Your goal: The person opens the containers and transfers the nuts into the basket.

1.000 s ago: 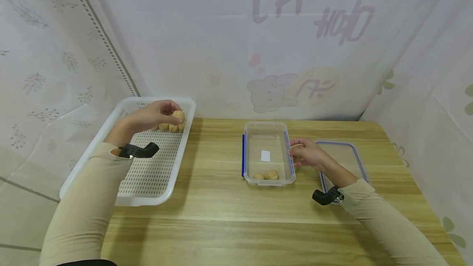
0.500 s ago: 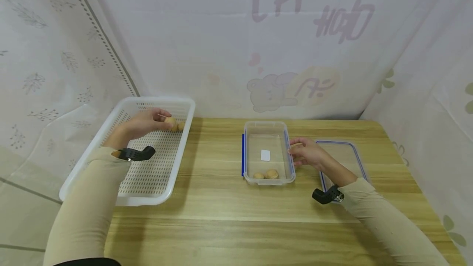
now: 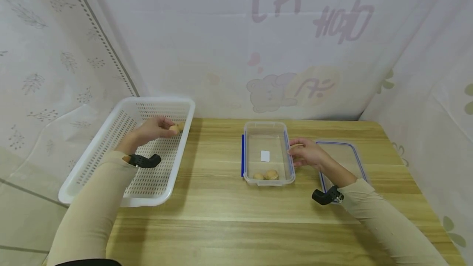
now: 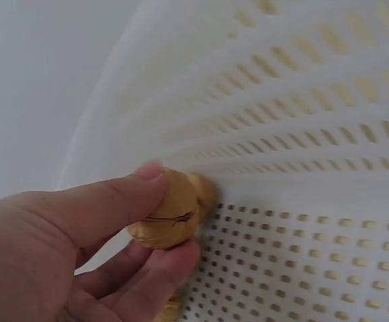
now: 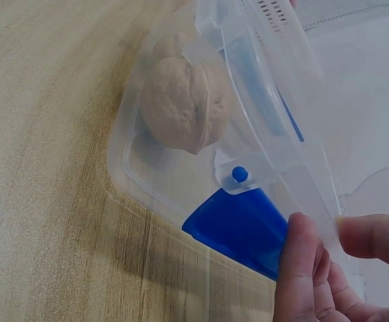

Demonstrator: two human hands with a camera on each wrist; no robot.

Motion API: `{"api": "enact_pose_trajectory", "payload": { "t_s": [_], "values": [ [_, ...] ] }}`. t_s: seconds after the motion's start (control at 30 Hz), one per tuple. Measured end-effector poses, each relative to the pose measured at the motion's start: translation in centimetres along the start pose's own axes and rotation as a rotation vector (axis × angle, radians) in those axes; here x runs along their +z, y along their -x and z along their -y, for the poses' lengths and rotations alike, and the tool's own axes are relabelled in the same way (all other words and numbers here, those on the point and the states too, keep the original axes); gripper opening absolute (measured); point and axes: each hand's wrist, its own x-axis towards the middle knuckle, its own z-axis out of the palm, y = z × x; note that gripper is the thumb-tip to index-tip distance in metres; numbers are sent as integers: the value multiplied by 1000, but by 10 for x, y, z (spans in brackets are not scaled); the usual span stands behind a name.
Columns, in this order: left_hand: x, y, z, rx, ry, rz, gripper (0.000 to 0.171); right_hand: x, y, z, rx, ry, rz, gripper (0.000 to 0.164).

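Observation:
In the head view, my left hand [image 3: 152,129] reaches down into a white perforated basket [image 3: 168,192]. Its thumb and fingers pinch a walnut [image 4: 168,218], seen in the left wrist view with a dark crack along its seam. Right behind it, near the basket wall, is another walnut [image 4: 202,191]; part of a further walnut [image 4: 170,310] shows below my fingers. My right hand [image 3: 309,153] grips the right side of a clear plastic box [image 3: 264,143], thumb at the rim and fingers at a blue latch [image 5: 241,227]. Two walnuts [image 3: 271,174] lie at the box's near end.
A clear lid [image 3: 341,157] with a blue seal lies on the wooden table [image 3: 221,237], partly under my right forearm. Bare tabletop separates basket and box. A printed curtain [image 3: 221,44] hangs behind the table and along both sides.
My left hand, holding a walnut, has come down lower into the basket, first shifting left and then back right. My right hand and the box have stayed in place.

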Motion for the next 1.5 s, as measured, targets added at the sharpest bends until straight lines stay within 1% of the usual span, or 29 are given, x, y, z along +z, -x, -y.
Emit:
{"api": "enact_pose_trajectory", "payload": {
  "t_s": [0.13, 0.23, 0.43, 0.6, 0.8, 0.87, 1.03, 1.27, 1.37, 1.5],
  "values": [
    [6, -2, 0, 14, -10, -33, 43, 0, 0, 0, 7, 5, -5, 46],
    [10, -4, 0, 5, -23, -56, 41, 0, -1, -1, 9, 2, -7, 46],
    [18, -7, 3, -10, -60, -67, 40, 0, -1, -1, 5, 0, 1, 45],
    [23, -9, 3, 3, -106, -95, 39, 1, 0, -1, -1, 4, 3, 46],
    [27, -7, -3, -6, -102, -125, 38, 3, 2, 1, -9, 1, 14, 47],
    [28, -7, -3, 1, -109, -133, 38, 3, 2, 1, -10, 4, 15, 48],
    [29, -9, -1, 11, -127, -136, 38, 3, 2, 2, -6, 6, 3, 47],
    [29, -13, 5, 21, -99, -121, 38, 2, 2, 2, 4, -6, -5, 46],
    [28, -13, 6, 40, -89, -115, 38, 1, 1, 2, 6, -3, -5, 48],
    [26, -11, 5, 47, -88, -111, 37, 1, 1, 1, 5, 1, -3, 48]
  ]
}}
